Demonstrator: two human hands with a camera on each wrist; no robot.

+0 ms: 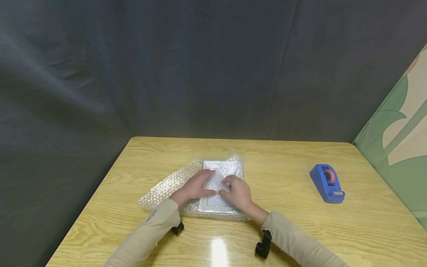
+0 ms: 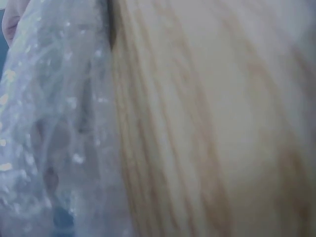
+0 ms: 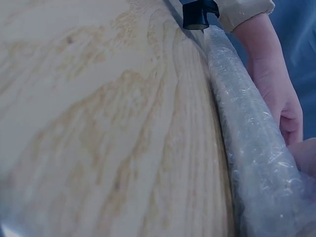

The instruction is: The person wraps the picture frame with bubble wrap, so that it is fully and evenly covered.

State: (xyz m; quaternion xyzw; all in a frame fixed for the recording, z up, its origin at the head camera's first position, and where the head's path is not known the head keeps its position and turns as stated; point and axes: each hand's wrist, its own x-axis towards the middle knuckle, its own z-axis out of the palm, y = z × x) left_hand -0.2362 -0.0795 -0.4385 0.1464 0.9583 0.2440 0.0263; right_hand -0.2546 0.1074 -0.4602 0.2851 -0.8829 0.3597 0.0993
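A flat, light-coloured frame-like panel (image 1: 221, 204) lies on the table, with clear bubble wrap (image 1: 165, 191) under and partly folded over it. My left hand (image 1: 197, 185) rests on its left side, thumb and fingers spread. On the right side, the bent fingers and thumb of my right hand (image 1: 238, 193) touch the wrap, their tips a little apart. Bubble wrap (image 2: 64, 123) fills the left of the left wrist view. In the right wrist view, the wrapped edge (image 3: 252, 133) runs beside my left hand (image 3: 274, 89). Whatever lies under the fingertips is hidden.
A blue tape dispenser (image 1: 328, 184) with a reddish roll core stands at the right of the wooden table (image 1: 277, 167). Dark cloth (image 1: 213, 74) hangs behind the table and along its left. A panel with leaf shapes (image 1: 400, 137) borders the right.
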